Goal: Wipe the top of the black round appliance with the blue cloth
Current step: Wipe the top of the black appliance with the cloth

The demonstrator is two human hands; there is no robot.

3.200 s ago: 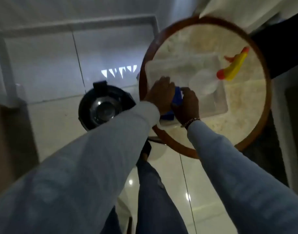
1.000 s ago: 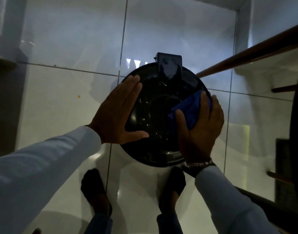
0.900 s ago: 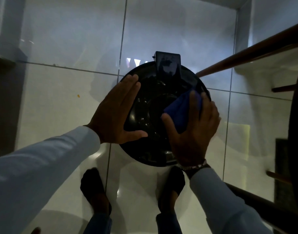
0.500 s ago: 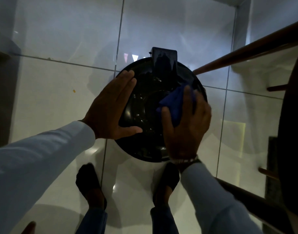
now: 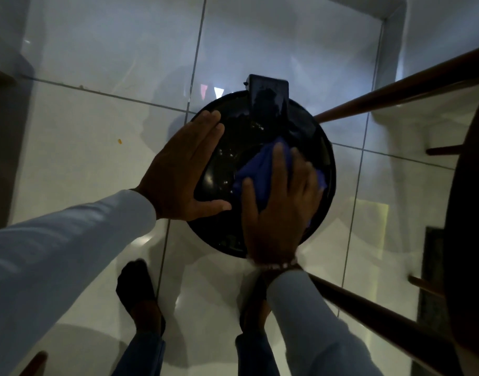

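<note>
I look straight down at the appliance [image 5: 262, 147], a black round unit sitting on the pale tiled floor [image 5: 97, 131], just far of my two feet. A dark rectangular tab [image 5: 268, 97] sticks out at its far edge.

My left hand [image 5: 182, 172] lies flat and wide on the left side of the glossy top, fingers together pointing far and the thumb stretched right along the near part of the lid. It holds nothing; the palm overhangs the left rim.

My right hand [image 5: 279, 210] is on the right half of the top, pressing the cloth [image 5: 256, 169] down under the palm and fingers. The fingers are spread over it and pointing far, the thumb lying along the cloth's left edge. The blue cloth is bunched, showing left of and beyond my fingertips near the lid's centre, with a small bit peeking out on the right side of the hand close to the right rim. A beaded band [image 5: 276, 265] sits at that wrist.

The two thumbs are near each other but apart, with bare black lid between them.

To the right, brown wooden table legs [image 5: 395, 93] slant across the floor, and the dark edge of the table [image 5: 469, 213] fills the right border.
</note>
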